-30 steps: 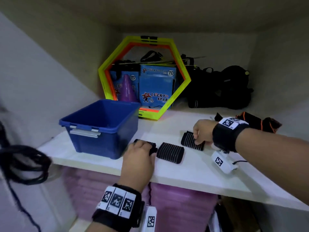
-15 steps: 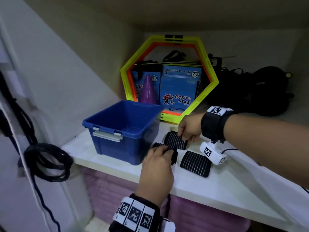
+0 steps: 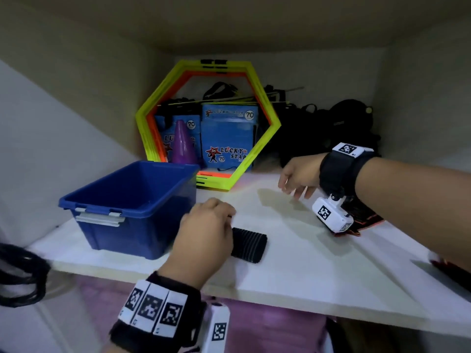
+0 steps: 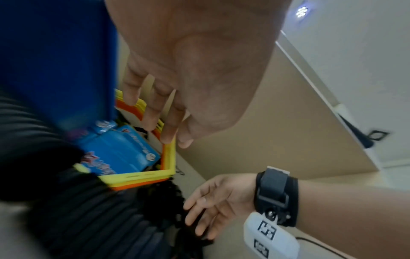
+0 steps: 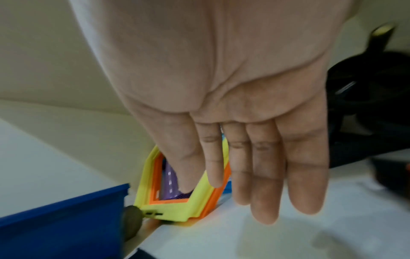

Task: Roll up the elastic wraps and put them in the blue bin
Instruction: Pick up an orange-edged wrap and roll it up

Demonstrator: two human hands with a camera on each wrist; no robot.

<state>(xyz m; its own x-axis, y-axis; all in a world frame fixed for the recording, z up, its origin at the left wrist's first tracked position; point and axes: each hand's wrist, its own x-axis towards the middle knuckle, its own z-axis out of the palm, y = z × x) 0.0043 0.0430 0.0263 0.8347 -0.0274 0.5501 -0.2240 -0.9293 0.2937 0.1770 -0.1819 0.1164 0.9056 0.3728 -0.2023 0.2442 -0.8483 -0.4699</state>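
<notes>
Nearest, on the front of the white shelf (image 3: pixel 305 271): rolled black elastic wrap (image 3: pixel 248 244), long axis left to right, just right of the blue bin (image 3: pixel 127 200). Touching its left end, left hand (image 3: pixel 206 233), fingers curled with nothing visibly held; clearly the nearer hand for a grab and short carry leftward into the bin. Farther right, well apart from the wrap, right hand (image 3: pixel 297 180) hovering, fingers (image 5: pixel 264 175) straight and side by side, empty. Farthest back, yellow-orange hexagon rings (image 3: pixel 209 123).
</notes>
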